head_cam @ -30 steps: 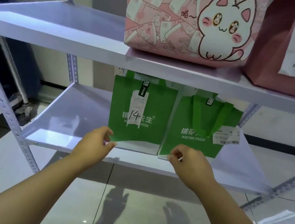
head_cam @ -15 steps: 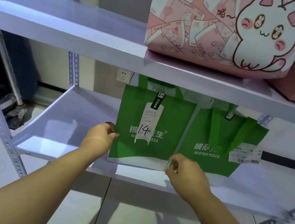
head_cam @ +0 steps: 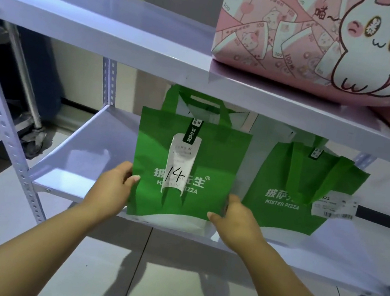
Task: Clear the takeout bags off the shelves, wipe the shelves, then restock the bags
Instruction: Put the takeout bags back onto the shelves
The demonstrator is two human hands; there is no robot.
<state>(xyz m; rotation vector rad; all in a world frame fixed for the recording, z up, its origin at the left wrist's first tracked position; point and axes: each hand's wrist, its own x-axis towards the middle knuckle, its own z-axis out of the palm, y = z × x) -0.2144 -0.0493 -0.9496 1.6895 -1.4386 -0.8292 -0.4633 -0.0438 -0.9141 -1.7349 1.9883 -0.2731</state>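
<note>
Left hand [head_cam: 112, 188]: pinches the left edge of the green Mister Pizza bag marked 14 [head_cam: 218, 157], thumb on its front.
Right hand [head_cam: 238, 222]: pinches its lower right edge, thumb in front.
Bag: upright at the front of the lower shelf [head_cam: 89, 156], just beside a second green bag [head_cam: 281, 214].

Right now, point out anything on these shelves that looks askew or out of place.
The right green bag has its receipt sticking out past the side edge, and its handle flops down over the front. Nothing looks spilled or torn.
</note>
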